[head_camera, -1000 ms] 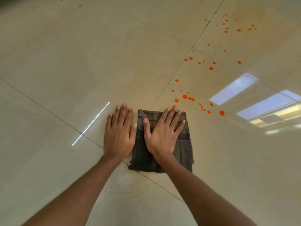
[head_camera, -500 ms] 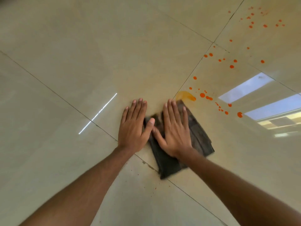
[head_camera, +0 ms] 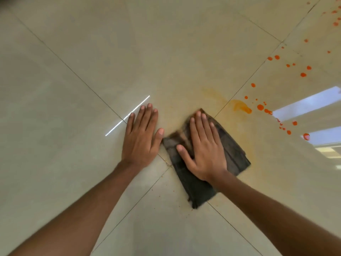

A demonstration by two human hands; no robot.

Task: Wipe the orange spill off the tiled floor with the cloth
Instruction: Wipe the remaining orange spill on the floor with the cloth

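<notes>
A dark folded cloth (head_camera: 232, 154) lies on the cream tiled floor (head_camera: 92, 61), turned at an angle. My right hand (head_camera: 203, 148) presses flat on it, fingers spread. My left hand (head_camera: 142, 137) rests flat on the bare tile just left of the cloth, holding nothing. An orange smear (head_camera: 240, 106) sits just beyond the cloth's far corner, with a fainter yellowish streak to its left. Orange drops (head_camera: 260, 107) scatter from there toward the upper right corner.
Grout lines cross near the cloth's left edge. Bright window reflections (head_camera: 304, 106) lie on the floor at the right, and a thin white light streak (head_camera: 127, 116) lies by my left fingertips. Small crumbs dot the tile near the cloth's near end.
The cloth has turned from square to angled and slid left under my right hand. Drops near its far edge became a smear. The view shifted, so the spill sits further right.
</notes>
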